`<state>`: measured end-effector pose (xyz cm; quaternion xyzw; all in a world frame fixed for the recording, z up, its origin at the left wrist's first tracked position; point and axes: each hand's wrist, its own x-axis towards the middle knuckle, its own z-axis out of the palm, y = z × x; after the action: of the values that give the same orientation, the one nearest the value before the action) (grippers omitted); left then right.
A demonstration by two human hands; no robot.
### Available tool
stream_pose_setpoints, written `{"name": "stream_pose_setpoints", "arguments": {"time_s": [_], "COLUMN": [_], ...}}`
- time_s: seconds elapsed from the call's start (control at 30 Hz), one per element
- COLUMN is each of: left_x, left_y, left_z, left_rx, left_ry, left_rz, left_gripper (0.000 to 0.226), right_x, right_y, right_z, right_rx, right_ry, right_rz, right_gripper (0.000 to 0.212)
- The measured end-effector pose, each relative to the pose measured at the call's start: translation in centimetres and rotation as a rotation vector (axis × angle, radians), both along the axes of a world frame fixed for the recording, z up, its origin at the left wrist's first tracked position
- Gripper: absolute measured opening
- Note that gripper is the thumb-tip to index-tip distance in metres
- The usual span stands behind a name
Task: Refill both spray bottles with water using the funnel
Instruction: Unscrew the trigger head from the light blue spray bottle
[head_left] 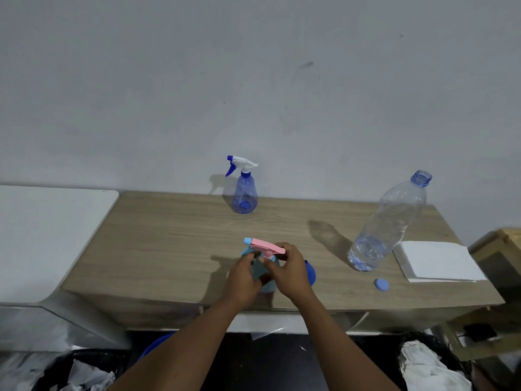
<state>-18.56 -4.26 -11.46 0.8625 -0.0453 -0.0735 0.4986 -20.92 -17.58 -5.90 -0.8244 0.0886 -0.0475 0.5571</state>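
A light blue spray bottle (pixel 258 270) with a pink trigger head (pixel 266 246) stands near the front edge of the wooden table (pixel 169 244). My left hand (pixel 242 277) wraps its body. My right hand (pixel 287 270) pinches the collar under the pink head. A blue funnel (pixel 310 273) peeks out behind my right hand. A second, clear blue spray bottle (pixel 245 194) with a white and blue head stands at the back by the wall. A large clear water bottle (pixel 386 221), uncapped and holding a little water, stands at the right. Its blue cap (pixel 381 285) lies on the table.
A stack of white paper napkins (pixel 437 261) lies at the table's right end. A white surface (pixel 42 235) adjoins the table on the left. Bins with crumpled paper (pixel 428 365) sit on the floor below, along with a wooden stool (pixel 501 249) at right.
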Motion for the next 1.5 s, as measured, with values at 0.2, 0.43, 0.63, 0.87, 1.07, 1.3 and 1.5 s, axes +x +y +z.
{"name": "stream_pose_setpoints", "arguments": {"time_s": [0.2,0.43,0.63,0.87,1.07,1.3,1.5], "left_x": [0.0,0.0,0.0,-0.2,-0.3,-0.3,-0.4], "left_y": [0.2,0.2,0.2,0.1,0.2,0.1,0.1], "left_z": [0.2,0.0,0.1,0.1,0.4,0.6,0.7], "left_rx": [-0.037,-0.042,-0.037,-0.071,-0.096,-0.078,-0.093], "left_ry": [-0.028,-0.033,-0.036,0.008,0.001,0.008,-0.012], "left_rz": [-0.016,-0.028,-0.019,-0.006,0.005,-0.004,-0.005], "left_gripper": [0.051,0.052,0.054,0.049,0.052,0.058,0.052], "right_x": [-0.3,0.4,0.5,1.0,2.0,1.8,1.8], "right_y": [-0.6,0.4,0.1,0.6,-0.9,-1.1,-1.6], "right_z": [0.3,0.3,-0.2,0.9,2.4,3.6,5.6], "right_rx": [0.018,0.015,-0.033,-0.027,-0.023,-0.01,0.192], "right_ry": [-0.08,0.005,0.009,-0.089,-0.135,-0.178,-0.25], "right_rz": [-0.029,-0.087,-0.028,-0.085,-0.072,-0.134,-0.266], "right_gripper": [0.018,0.038,0.038,0.028,0.021,0.021,0.018]}}
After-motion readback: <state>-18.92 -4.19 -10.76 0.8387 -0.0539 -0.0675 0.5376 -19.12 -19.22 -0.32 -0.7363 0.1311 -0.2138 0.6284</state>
